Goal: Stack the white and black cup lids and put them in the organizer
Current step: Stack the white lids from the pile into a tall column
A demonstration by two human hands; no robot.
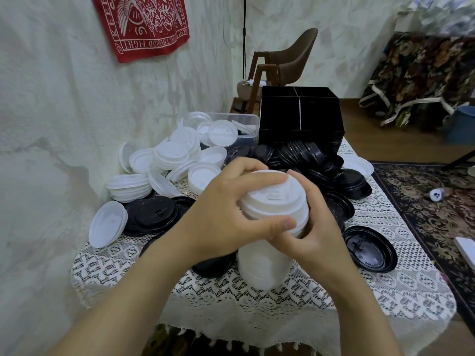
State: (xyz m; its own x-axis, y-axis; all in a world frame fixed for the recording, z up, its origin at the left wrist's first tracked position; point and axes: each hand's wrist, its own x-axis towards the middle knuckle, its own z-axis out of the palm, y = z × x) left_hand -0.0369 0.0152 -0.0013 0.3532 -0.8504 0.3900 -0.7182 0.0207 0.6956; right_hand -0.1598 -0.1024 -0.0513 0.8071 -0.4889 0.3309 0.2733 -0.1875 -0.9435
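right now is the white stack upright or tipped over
Upright: white stack stands on the tablecloth, left hand and right hand gripping its top.

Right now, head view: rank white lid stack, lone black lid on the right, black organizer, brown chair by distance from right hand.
1. white lid stack: in the grip of the right hand.
2. lone black lid: just to its right.
3. black organizer: farther back, centre.
4. brown chair: behind the organizer.

Premises: a domestic living room. Noted: lace tablecloth (385, 291), floral rug (424, 227) over wood floor (372, 134), brown chair (290, 60) in the corner, red cloth hanging (144, 24) on the plastered wall (51, 111).
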